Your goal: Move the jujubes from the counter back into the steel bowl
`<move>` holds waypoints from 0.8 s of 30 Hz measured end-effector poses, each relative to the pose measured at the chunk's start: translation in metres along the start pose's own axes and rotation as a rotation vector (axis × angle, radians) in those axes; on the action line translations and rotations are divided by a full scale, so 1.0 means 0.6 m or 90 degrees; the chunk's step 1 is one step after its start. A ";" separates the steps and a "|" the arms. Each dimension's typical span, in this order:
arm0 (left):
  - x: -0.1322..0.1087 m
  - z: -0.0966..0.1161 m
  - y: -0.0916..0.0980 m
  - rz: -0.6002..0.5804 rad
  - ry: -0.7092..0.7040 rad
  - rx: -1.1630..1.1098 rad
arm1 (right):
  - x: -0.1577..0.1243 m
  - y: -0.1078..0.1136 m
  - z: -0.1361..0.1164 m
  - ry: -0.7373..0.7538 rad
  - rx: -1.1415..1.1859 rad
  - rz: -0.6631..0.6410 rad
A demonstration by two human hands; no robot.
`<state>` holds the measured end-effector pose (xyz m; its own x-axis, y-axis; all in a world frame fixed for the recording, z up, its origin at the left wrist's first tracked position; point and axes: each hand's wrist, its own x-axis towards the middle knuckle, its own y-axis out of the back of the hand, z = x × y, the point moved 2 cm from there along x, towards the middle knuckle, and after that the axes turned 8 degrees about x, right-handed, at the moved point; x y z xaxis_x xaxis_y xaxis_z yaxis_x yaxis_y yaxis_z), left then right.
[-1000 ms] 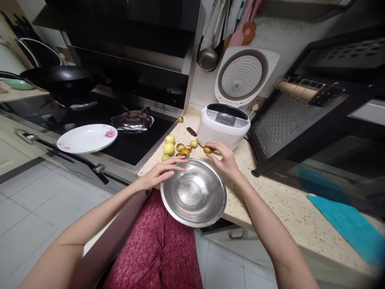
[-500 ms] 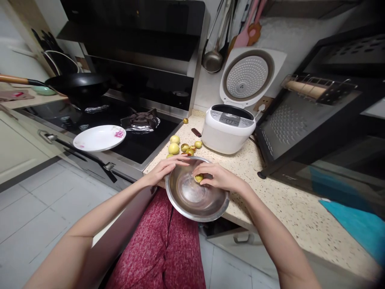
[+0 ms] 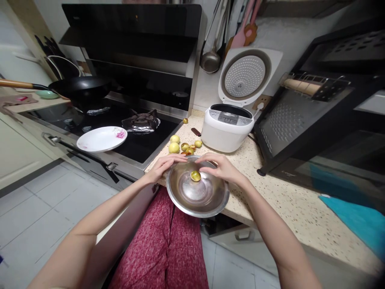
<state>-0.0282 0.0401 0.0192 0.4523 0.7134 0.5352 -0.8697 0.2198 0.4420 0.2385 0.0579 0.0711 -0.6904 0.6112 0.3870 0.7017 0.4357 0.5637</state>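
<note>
Fingers of the right hand [image 3: 218, 166] are loosely spread and hold nothing, hovering over the far-right rim of the steel bowl [image 3: 192, 198]. One fruit [image 3: 195, 176] lies inside on the far wall, just beside the thumb tip; can't tell if they touch. Left hand [image 3: 164, 164] has its fingers flat along the far-left rim, not curled round it, thumb hidden. Bowl sits mouth up at the near edge of the tabletop [image 3: 270, 196], its near half overhanging the lap. Open room: bare tabletop to the right of the bowl as far as the blue cloth [image 3: 355, 224]. Far side is tight: loose fruits [image 3: 182, 147] just beyond the rim, rice cooker [image 3: 227, 130] with lid up behind them, black rack [image 3: 300, 116] far right, stove [image 3: 135, 136] edge and plate [image 3: 101, 139] to the left. Fruit in the bowl looks nearly round; long axis not readable. Versus 0.5 s ago: the right fingers were pinching that fruit above the bowl, now they've let go. Left hand unchanged.
</note>
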 end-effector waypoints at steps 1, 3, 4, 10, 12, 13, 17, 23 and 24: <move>-0.001 -0.002 0.000 0.028 0.005 0.000 | 0.000 0.004 0.003 -0.001 -0.010 0.049; -0.003 -0.006 0.002 0.110 0.028 0.031 | 0.000 0.008 0.014 -0.012 -0.029 0.111; -0.004 -0.009 0.002 0.150 0.043 0.065 | 0.000 0.008 0.020 -0.018 -0.033 0.116; -0.015 -0.030 0.005 0.181 0.040 0.283 | 0.001 0.003 0.044 -0.015 -0.010 0.040; -0.022 -0.036 0.008 0.173 0.031 0.323 | 0.001 0.002 0.044 -0.023 -0.011 0.035; -0.024 -0.038 0.010 0.169 0.031 0.337 | 0.001 0.002 0.043 -0.026 -0.011 0.034; -0.030 -0.040 0.012 0.150 0.056 0.369 | 0.001 0.002 0.040 -0.024 -0.009 0.036; -0.028 -0.036 0.008 0.152 0.078 0.385 | 0.000 -0.001 0.045 -0.023 -0.010 0.045; -0.028 -0.035 0.007 0.153 0.078 0.381 | 0.000 -0.002 0.045 -0.020 -0.012 0.046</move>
<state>-0.0438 0.0433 -0.0031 0.2028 0.7752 0.5982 -0.6679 -0.3373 0.6635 0.2424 0.0754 0.0507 -0.6318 0.6613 0.4042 0.7459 0.3770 0.5491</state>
